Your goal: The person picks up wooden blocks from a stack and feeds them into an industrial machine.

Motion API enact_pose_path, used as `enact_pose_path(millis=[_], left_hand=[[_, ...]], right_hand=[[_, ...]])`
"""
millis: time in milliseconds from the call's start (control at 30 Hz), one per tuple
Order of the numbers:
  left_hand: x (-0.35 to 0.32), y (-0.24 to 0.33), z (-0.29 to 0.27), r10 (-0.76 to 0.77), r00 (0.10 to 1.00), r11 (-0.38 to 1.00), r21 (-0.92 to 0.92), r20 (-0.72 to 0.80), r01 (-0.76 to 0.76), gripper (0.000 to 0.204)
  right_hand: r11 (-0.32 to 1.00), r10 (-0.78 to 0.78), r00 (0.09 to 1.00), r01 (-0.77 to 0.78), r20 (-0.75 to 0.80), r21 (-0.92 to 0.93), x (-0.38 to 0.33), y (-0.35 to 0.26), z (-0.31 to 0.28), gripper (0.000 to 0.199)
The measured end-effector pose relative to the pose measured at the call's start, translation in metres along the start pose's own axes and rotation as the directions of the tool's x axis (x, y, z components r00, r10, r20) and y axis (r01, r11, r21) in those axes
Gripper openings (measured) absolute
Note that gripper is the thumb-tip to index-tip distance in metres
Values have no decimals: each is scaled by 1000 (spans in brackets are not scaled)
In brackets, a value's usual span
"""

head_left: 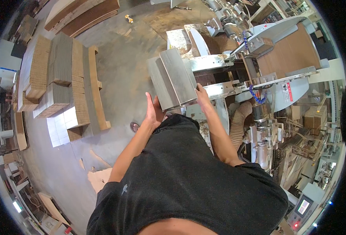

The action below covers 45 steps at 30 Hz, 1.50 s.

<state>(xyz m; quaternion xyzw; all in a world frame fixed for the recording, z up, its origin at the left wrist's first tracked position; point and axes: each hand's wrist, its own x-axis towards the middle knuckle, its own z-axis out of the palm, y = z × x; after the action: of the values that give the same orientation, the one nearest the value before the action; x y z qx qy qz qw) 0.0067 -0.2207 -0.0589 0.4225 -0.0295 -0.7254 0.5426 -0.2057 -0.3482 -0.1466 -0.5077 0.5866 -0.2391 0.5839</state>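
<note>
In front of my body is a small stack of grey rectangular boards [177, 72], with the upper boards shifted to the right of the lower ones. My right hand [202, 96] grips the stack's near right edge, its fingertips at the side of the boards. At the near left corner, my left hand [153, 112] is beside the lower board [159, 78], fingers stretched and apart. Whether its palm touches the board I cannot tell. The underside of the stack is hidden, as is whatever supports it.
A machine with metal rails [208, 62] stands right of the stack, with a ribbed hose [240, 121] below. Stacks of long boards [59, 58] sit on a wooden pallet [98, 94] to the left. A control screen [303, 206] is at lower right. Scraps [99, 178] lie on the floor.
</note>
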Motion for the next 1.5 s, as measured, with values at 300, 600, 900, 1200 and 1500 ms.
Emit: enact_pose_path(millis=[300,600,900,1200,1500], left_hand=[[-1,1,-2,-25,1000,999,41,-16,26,107],[-22,0,-63,27,978,989,146,-207,3,89],[-116,-182,-352,-106,517,993,-62,-849,103,60],[-153,-283,-342,167,646,923,349,-745,164,51],[-166,-263,-310,244,743,692,649,-623,317,50]], right_hand=[[993,-52,998,47,-37,-112,-2,-8,1,54],[695,-397,881,104,-259,-711,2,-104,-74,48],[410,-149,892,-336,-426,-848,76,-80,-183,26],[956,-134,990,140,42,-258,31,-116,-128,21],[888,-147,977,199,153,-416,33,-73,-40,29]])
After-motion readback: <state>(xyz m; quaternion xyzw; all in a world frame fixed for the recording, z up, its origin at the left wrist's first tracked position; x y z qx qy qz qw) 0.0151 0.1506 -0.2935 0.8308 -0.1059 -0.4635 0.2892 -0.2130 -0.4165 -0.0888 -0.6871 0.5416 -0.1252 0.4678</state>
